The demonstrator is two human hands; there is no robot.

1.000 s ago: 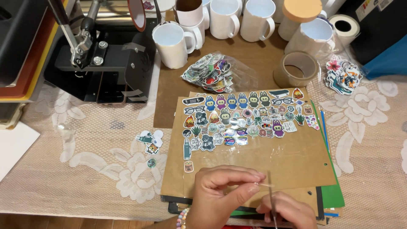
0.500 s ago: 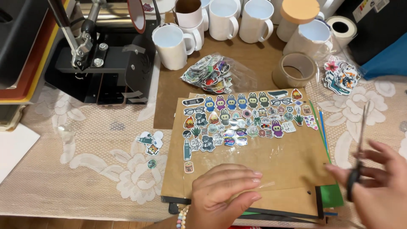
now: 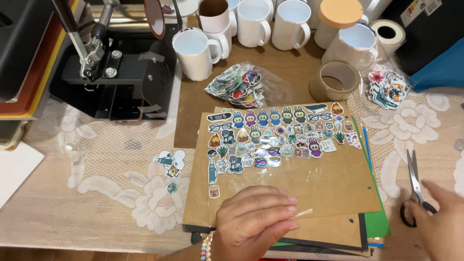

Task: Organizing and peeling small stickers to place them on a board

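Lace tablecloth (image 3: 96,203): my left hand (image 3: 253,220) pinches clear film strip (image 3: 302,213); right hand (image 3: 442,222) open, touching scissors (image 3: 414,186), blades pointing away.

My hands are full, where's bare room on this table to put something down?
Free: the lace cloth left of the brown board, below the press; a smaller patch between board and scissors. Crowded: the mugs, tape roll and sticker bags at the back.
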